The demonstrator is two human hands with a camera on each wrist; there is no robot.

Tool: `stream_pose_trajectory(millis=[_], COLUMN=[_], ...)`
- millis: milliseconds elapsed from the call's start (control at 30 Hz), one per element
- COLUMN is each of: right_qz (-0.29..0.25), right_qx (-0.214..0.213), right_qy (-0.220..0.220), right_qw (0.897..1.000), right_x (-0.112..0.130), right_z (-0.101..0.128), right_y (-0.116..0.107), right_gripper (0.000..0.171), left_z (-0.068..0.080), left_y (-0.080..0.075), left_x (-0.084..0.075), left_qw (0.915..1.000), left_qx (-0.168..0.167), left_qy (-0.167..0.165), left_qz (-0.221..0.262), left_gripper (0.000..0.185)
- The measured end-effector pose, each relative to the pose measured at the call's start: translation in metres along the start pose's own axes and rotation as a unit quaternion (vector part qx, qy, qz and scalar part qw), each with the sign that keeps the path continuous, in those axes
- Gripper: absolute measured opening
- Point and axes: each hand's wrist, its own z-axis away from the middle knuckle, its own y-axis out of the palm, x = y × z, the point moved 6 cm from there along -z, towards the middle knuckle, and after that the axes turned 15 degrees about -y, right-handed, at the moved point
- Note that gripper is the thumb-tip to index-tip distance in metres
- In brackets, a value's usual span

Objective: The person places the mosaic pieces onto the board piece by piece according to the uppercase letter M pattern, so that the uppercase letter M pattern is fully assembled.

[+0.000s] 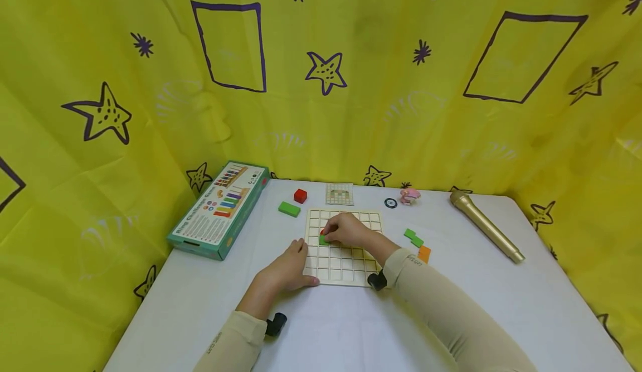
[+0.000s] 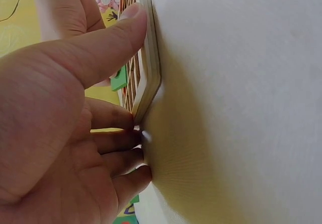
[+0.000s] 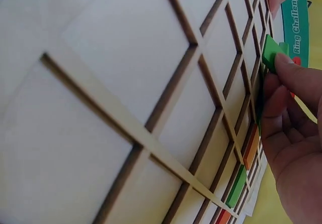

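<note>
A wooden grid board [image 1: 343, 276] with square cells lies flat on the table. My right hand [image 1: 348, 230] is over its upper left part and pinches a green tile [image 3: 270, 51] between thumb and fingers. Beyond the hand in the right wrist view, an orange tile [image 3: 251, 147], another green tile [image 3: 236, 187] and a red tile [image 3: 223, 217] sit in cells. My left hand [image 1: 288, 267] rests at the board's near left corner, its thumb [image 2: 132, 26] along the near edge and its fingers touching the left edge and the table, holding nothing up.
Left stand a game box [image 1: 220, 210], a green block [image 1: 289, 209] and a red cube [image 1: 300, 196]. A pattern card [image 1: 339, 187] lies behind the board. Right are a dark ring [image 1: 390, 203], a pink figurine [image 1: 409, 196], loose green tiles [image 1: 417, 241], an orange piece [image 1: 424, 254] and a gold microphone [image 1: 486, 226].
</note>
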Motion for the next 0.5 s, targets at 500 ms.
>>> stream_pose_trajectory(millis=[500], right_qz=[0.06], right_qx=[-0.009], right_qy=[0.019], right_qw=[0.998], right_x=[0.0043], right_z=[0.0016], right_y=[0.0036], right_gripper=[0.006], left_z=[0.0005], left_y=[0.0001], left_x=[-0.0022], left_qw=[1.0], left_qx=[0.005], left_qy=[-0.006], left_qz=[-0.006], left_gripper=[0.103])
